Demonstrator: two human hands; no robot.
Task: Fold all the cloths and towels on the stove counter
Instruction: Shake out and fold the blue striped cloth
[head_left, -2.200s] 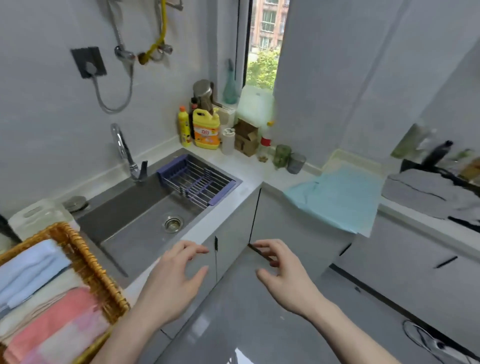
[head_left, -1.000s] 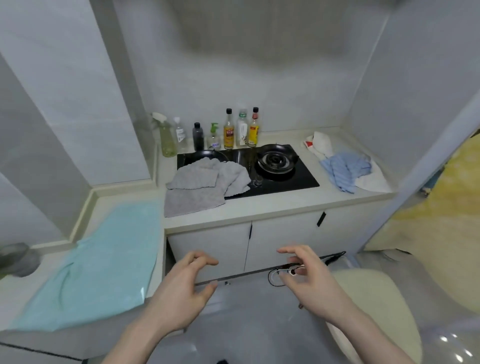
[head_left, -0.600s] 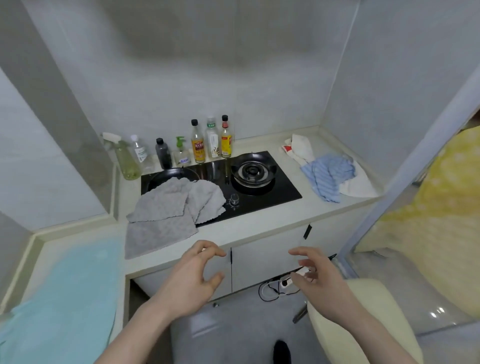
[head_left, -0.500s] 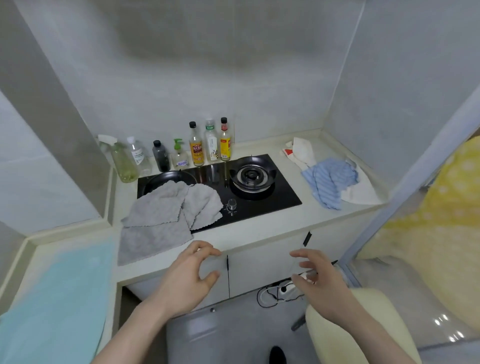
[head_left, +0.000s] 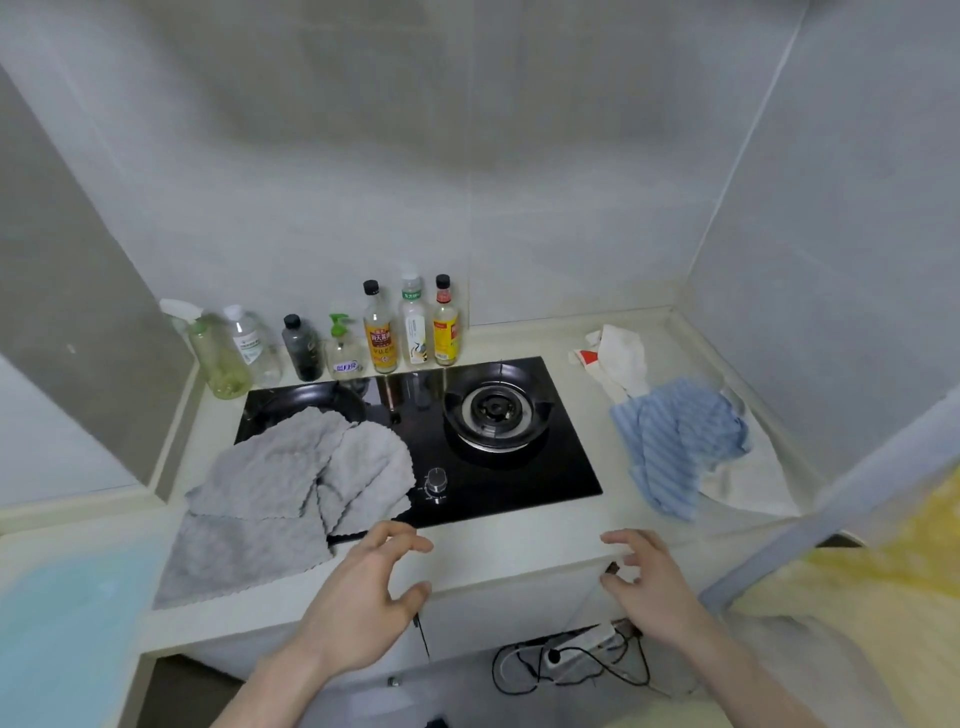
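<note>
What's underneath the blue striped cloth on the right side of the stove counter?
A white cloth lies under the blue striped cloth, showing at its right and near edges. Another white cloth pokes out behind. How they lie beneath is covered.

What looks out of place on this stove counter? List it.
The rumpled grey fleecy cloths sprawl over the black glass hob, covering its left burner. The crumpled blue striped cloth lies unfolded over a white cloth.
</note>
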